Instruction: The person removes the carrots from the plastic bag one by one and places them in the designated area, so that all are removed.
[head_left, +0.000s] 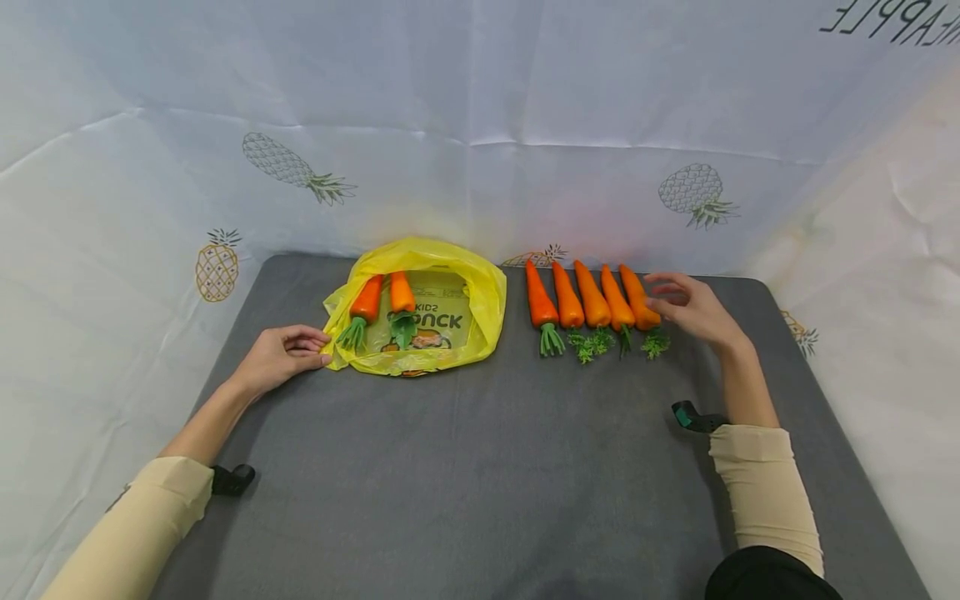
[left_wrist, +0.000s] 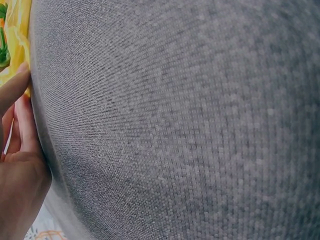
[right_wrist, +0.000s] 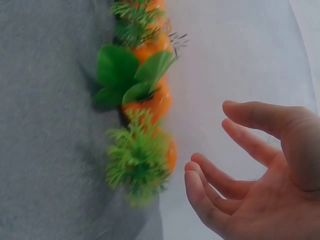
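Dressed in Cream, Trimmed in Black

My left sleeve (head_left: 135, 525) and right sleeve (head_left: 767, 492) are cream cloth, the right one ringed with soft creases. Black and round-ended, the left mount (head_left: 234, 481) juts from the sleeve's edge; the right mount (head_left: 701, 422), also black, bears a green patch (head_left: 682, 415).

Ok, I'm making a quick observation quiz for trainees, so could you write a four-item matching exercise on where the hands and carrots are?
Column one
1. Left hand
2. Right hand
3. Pair of carrots
4. Row of five carrots

Column two
A. Lying inside the mouth of the yellow bag
B. Side by side on the grey table, right of the bag
C. Holding the bag's edge
D. Beside the rightmost carrot, fingers spread

Right pairs: 1-C, 2-D, 3-A, 4-B
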